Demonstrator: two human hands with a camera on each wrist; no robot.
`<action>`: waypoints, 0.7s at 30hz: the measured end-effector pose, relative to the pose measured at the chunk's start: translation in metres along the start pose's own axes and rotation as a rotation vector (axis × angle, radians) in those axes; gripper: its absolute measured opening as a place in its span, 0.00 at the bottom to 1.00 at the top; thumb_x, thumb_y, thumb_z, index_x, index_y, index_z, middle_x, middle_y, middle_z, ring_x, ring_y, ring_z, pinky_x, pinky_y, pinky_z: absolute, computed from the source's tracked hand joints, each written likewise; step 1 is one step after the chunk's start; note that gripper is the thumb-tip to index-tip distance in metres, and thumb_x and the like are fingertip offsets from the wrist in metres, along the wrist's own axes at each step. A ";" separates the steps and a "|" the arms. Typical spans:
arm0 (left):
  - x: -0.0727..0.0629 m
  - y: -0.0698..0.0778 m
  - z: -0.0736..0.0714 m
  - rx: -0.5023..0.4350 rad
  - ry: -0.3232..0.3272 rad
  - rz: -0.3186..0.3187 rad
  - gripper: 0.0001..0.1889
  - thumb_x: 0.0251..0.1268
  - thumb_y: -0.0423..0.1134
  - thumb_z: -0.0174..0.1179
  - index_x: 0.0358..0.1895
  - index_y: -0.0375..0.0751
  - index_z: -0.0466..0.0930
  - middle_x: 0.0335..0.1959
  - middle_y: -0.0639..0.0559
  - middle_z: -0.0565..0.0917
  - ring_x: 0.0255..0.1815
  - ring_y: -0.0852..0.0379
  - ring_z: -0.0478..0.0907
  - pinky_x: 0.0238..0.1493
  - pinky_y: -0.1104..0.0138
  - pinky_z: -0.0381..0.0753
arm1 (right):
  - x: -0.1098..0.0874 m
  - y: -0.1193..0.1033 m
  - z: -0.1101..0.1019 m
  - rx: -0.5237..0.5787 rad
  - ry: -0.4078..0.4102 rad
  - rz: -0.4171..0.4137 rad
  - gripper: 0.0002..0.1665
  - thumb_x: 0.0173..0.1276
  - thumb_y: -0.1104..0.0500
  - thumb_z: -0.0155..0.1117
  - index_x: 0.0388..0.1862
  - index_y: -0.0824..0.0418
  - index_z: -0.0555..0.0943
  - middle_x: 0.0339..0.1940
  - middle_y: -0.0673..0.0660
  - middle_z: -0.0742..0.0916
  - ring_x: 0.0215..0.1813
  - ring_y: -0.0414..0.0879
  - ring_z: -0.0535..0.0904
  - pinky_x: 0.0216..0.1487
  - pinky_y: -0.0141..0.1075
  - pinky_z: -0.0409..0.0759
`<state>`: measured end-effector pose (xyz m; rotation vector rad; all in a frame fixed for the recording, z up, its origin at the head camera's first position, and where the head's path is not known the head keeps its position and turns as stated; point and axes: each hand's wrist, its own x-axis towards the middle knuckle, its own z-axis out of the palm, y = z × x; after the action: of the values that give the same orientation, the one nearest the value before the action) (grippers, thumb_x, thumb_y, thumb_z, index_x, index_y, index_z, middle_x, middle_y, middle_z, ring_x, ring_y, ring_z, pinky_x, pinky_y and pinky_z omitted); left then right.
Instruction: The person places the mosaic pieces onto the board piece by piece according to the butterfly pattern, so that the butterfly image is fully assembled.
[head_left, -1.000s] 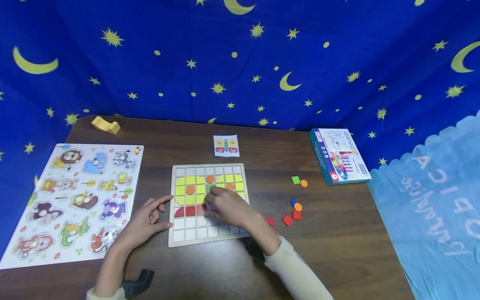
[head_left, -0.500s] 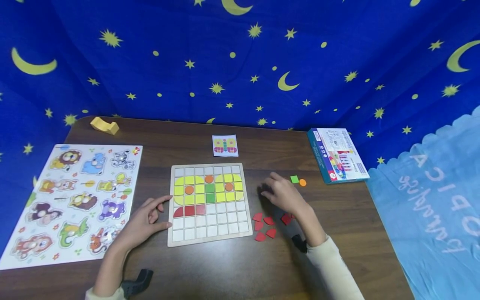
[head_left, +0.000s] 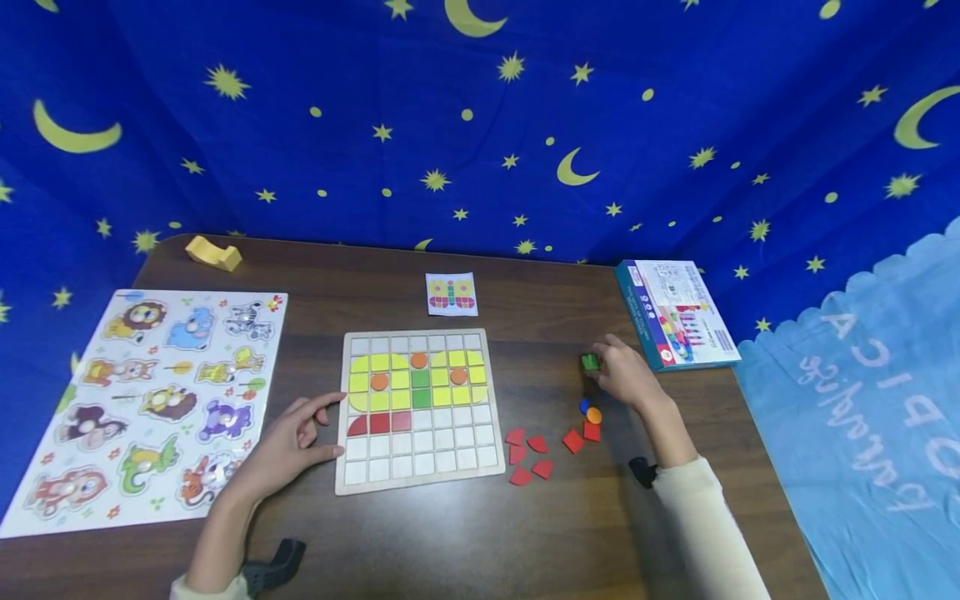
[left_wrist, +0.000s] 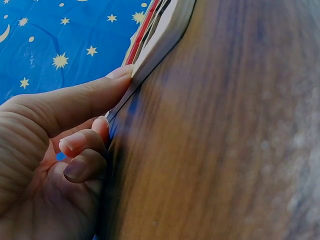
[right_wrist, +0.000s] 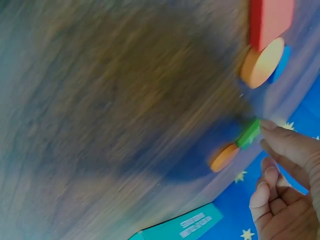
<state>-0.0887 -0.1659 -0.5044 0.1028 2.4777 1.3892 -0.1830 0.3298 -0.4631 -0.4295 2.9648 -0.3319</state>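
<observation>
My left hand (head_left: 281,446) rests beside the wooden grid board (head_left: 420,487), its straight thumb and index fingertips touching the left edge. The other fingers are curled in. In the left wrist view the thumb (left_wrist: 90,102) presses against the side of the board (left_wrist: 170,35). Yellow tiles, orange discs, two green squares and a red row lie in the grid. To the right, my right hand (head_left: 626,372) pinches a green square tile (head_left: 591,363) at the table. The right wrist view has an orange disc (right_wrist: 225,158) right beside that green tile (right_wrist: 248,133).
Several red pieces (head_left: 537,443) lie right of the board, with red squares (head_left: 573,441), an orange disc (head_left: 594,415) and a blue disc (head_left: 585,406). A butterfly picture card (head_left: 452,294) lies behind the board. A box (head_left: 678,312), an animal puzzle (head_left: 142,408) and a yellow block (head_left: 213,253) also stand around.
My right hand has left the board, where a second green square now shows in the middle column, and moved right to the loose green tile. The left hand has stayed at the board's edge.
</observation>
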 end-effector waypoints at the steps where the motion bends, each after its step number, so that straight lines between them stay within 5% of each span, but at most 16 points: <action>1: 0.000 0.000 0.000 0.002 0.001 -0.003 0.40 0.53 0.35 0.73 0.71 0.40 0.67 0.43 0.46 0.69 0.26 0.60 0.62 0.30 0.69 0.65 | 0.000 0.002 0.000 -0.009 -0.009 0.011 0.20 0.58 0.67 0.73 0.49 0.73 0.83 0.42 0.64 0.81 0.39 0.54 0.79 0.44 0.49 0.80; 15: 0.000 0.000 0.000 0.002 0.001 -0.001 0.39 0.53 0.36 0.73 0.71 0.40 0.68 0.43 0.47 0.69 0.26 0.61 0.62 0.31 0.69 0.65 | 0.002 0.010 0.000 -0.045 -0.047 -0.025 0.15 0.58 0.63 0.73 0.41 0.72 0.84 0.43 0.64 0.82 0.39 0.52 0.80 0.44 0.48 0.81; 21: -0.001 0.001 0.000 0.010 0.000 -0.007 0.40 0.53 0.37 0.73 0.72 0.40 0.67 0.43 0.47 0.69 0.26 0.61 0.62 0.31 0.69 0.65 | 0.004 -0.008 0.000 -0.006 -0.024 -0.089 0.17 0.58 0.60 0.74 0.42 0.72 0.85 0.40 0.62 0.81 0.36 0.48 0.78 0.41 0.45 0.81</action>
<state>-0.0883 -0.1658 -0.5036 0.0959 2.4826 1.3742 -0.1846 0.3207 -0.4613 -0.5640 2.9301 -0.3242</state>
